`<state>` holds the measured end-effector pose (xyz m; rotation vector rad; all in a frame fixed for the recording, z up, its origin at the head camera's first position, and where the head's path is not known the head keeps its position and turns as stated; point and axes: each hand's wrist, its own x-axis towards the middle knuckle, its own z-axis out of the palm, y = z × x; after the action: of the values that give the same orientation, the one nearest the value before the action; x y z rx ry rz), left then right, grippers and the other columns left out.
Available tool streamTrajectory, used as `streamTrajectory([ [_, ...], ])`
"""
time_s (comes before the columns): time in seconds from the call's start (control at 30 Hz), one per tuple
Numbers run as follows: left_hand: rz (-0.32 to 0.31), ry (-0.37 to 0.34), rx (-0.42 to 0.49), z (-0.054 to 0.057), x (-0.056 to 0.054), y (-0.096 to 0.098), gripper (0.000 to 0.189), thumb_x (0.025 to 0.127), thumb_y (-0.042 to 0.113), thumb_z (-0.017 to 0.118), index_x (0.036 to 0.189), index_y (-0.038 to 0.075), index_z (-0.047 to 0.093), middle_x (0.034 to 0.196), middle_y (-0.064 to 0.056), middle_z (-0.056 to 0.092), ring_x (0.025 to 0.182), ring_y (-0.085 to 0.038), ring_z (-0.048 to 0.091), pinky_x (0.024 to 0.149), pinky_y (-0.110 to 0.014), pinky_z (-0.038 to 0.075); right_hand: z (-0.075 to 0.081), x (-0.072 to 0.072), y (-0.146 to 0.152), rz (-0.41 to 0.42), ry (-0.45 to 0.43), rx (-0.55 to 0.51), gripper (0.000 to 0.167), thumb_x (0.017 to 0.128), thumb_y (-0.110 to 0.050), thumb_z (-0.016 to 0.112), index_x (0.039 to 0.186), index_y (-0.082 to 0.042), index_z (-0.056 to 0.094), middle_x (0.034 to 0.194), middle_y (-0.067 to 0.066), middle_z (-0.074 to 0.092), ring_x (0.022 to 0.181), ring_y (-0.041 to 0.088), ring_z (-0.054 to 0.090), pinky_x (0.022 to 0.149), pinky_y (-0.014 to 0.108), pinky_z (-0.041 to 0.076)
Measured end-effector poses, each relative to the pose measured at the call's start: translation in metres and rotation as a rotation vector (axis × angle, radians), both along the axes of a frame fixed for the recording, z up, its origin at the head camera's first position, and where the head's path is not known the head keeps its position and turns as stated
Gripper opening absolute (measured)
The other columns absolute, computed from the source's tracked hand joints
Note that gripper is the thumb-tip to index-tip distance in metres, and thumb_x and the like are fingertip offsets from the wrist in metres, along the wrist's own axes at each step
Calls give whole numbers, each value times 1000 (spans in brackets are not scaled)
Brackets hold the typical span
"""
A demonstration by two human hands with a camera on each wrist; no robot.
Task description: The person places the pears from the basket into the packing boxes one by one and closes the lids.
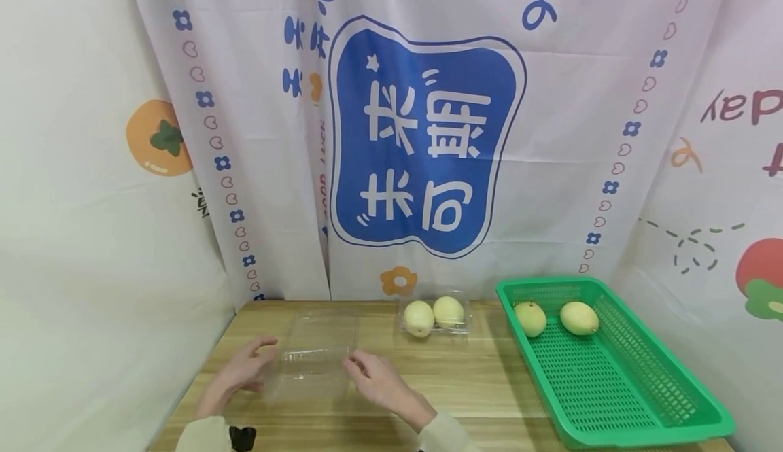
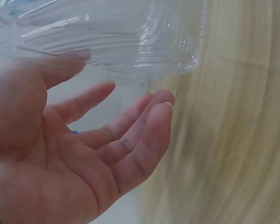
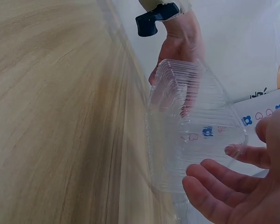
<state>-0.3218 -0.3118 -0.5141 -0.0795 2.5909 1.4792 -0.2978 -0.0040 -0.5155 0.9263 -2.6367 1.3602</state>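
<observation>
In the head view, the light was bright and quite even, and the white cloth (image 1: 563,166) looked pale. A soft shadow lay on the wooden table (image 1: 428,391) beside the green basket (image 1: 533,363), toward the right edge. Near the left edge, thin white glare marked the clear container (image 1: 312,374). The left wrist view was softer, the left hand (image 2: 79,149) slightly blurred. In the right wrist view, a dim, diffuse shadow darkened the table.

A clear, ribbed plastic clamshell box (image 1: 312,369) lies open, its halves unfolded, on the wooden tabletop (image 1: 471,391).
</observation>
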Motion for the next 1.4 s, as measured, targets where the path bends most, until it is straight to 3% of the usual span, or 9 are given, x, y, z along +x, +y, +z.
streamTrajectory([
  [0.1, 7, 8, -33, -3, 1, 4, 57, 100, 37, 53, 144, 3, 40, 126, -32, 55, 84, -26, 60, 64, -41, 57, -3, 1, 2, 9, -13, 32, 31, 102, -32, 49, 111, -8, 66, 91, -2, 70, 73, -2, 58, 64, 17, 50],
  [0.17, 9, 12, -51, -6, 1, 7, 57, 101, 37, 53, 144, 2, 41, 125, -31, 57, 82, -27, 61, 62, -39, 55, -5, 2, 4, 22, -32, 39, 29, 101, -31, 51, 113, -9, 67, 96, -1, 71, 76, -2, 59, 67, 17, 51],
  [0.3, 6, 41, -61, -8, 1, 13, 52, 102, 32, 50, 142, -1, 42, 118, -28, 61, 83, -26, 63, 60, -36, 53, -6, 3, 7, 34, -60, 28, 26, 100, -31, 53, 111, -12, 67, 96, -2, 71, 77, -2, 59, 68, 16, 51],
  [0.5, 35, 33, -32, -10, 3, 20, 52, 104, 33, 47, 143, -1, 40, 97, -19, 62, 67, -23, 59, 51, -34, 51, -6, 5, 13, 32, -66, 26, 26, 100, -29, 54, 112, -11, 67, 96, -3, 70, 78, -2, 60, 68, 17, 51],
  [0.73, 38, 103, -103, -11, 4, 30, 48, 104, 30, 47, 140, -1, 45, 87, -16, 62, 64, -23, 57, 51, -33, 47, -10, 8, 20, 51, -73, 34, 24, 100, -27, 55, 110, -10, 68, 93, -4, 70, 74, -3, 58, 65, 16, 51],
  [0.93, -27, 180, -192, -14, 2, 38, 37, 102, 20, 51, 132, 0, 54, 79, -12, 61, 57, -16, 51, 48, -27, 42, -10, 10, 29, 67, -35, 53, 22, 100, -26, 53, 104, -12, 70, 92, -4, 71, 76, -4, 58, 66, 15, 51],
  [1.1, -91, 191, -210, -19, 2, 44, 32, 101, 16, 54, 128, 1, 58, 76, -9, 59, 56, -12, 49, 48, -25, 42, -10, 11, 41, 100, -33, 83, 26, 101, -26, 51, 102, -10, 71, 92, 0, 73, 74, -5, 58, 66, 15, 50],
  [1.3, -142, 209, -194, -22, 3, 49, 33, 100, 18, 56, 127, 0, 57, 81, -9, 61, 59, -13, 52, 49, -25, 44, -7, 15, 54, 143, -72, 133, 25, 101, -25, 52, 114, -9, 67, 94, 4, 73, 72, -5, 57, 65, 16, 50],
  [1.4, -176, 224, -192, -23, 3, 52, 33, 100, 20, 57, 126, -1, 58, 80, -9, 61, 56, -11, 51, 48, -25, 45, -6, 17, 59, 158, -112, 163, 28, 101, -26, 52, 121, -10, 63, 93, 0, 71, 73, -4, 57, 65, 17, 50],
])
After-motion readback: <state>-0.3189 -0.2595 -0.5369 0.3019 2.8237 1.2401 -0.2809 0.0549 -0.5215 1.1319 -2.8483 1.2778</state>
